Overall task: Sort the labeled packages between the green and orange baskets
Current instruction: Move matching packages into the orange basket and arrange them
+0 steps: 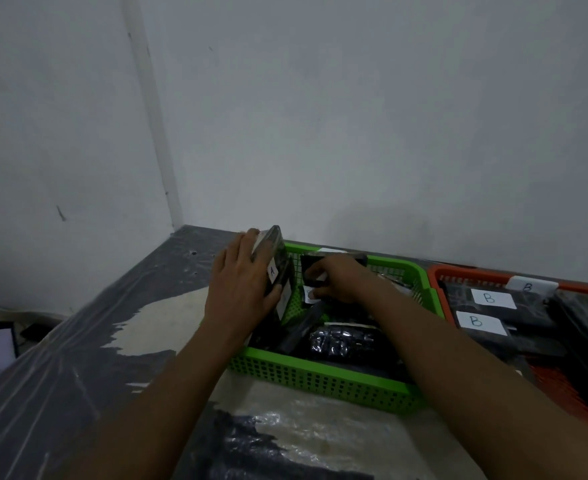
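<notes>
Curled round an upright A package point(280, 254): fingers point(251, 239) and thumb of the left hand point(240, 285), gripping it on edge over the left wall of the green basket point(320, 379). Pinching a second black package point(308, 264): fingers point(315, 271) of the right hand point(341, 282), inside the same basket near its far-left corner.

Just right of the green basket, rims side by side: orange basket point(465, 271). Close behind both baskets: wall point(355, 133). Open tabletop point(168, 320) to the left of the green basket and along its near edge.

On the A package: glossy black wrap, small white label point(272, 270) with a handwritten A. Loose in the green basket: more glossy black packages point(341, 341). In the orange basket: flat black B packages point(489, 298), white labels facing up.
</notes>
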The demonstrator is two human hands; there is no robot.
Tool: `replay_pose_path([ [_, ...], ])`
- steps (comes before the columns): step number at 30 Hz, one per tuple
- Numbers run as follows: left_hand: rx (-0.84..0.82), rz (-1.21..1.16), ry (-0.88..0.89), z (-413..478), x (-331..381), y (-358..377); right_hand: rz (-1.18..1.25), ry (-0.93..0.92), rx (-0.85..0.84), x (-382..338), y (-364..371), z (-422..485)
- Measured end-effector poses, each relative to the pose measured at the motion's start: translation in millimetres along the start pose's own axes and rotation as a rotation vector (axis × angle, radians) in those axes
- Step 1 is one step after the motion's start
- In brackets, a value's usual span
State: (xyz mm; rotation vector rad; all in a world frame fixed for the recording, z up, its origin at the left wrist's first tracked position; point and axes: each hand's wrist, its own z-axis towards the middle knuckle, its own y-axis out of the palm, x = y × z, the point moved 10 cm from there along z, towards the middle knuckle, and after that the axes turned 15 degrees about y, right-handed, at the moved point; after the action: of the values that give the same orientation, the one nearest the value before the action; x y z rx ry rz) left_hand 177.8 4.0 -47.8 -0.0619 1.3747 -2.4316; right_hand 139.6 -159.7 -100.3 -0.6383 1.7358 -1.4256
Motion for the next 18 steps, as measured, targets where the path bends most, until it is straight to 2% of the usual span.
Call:
replay_pose_path([
  [3, -0.054, -0.163, -0.089, -4.8, -6.2, 18.0, -0.059, 0.049, -0.057, -0.1, 13.4, 7.0],
  [6, -0.038, -0.196, -0.111, -5.3, -4.2, 22.0, -0.150, 0.096, -0.068, 1.0, 25.8, 15.0],
  [14, -0.005, -0.098, -0.090, -5.0, 2.6, 17.8, -0.191, 0.126, -0.141, 3.8, 39.6, 23.0],
  [18, 0.062, 0.069, -0.052, -6.0, 7.9, 1.4, -0.131, 0.091, -0.117, 6.9, 33.6, 17.4],
])
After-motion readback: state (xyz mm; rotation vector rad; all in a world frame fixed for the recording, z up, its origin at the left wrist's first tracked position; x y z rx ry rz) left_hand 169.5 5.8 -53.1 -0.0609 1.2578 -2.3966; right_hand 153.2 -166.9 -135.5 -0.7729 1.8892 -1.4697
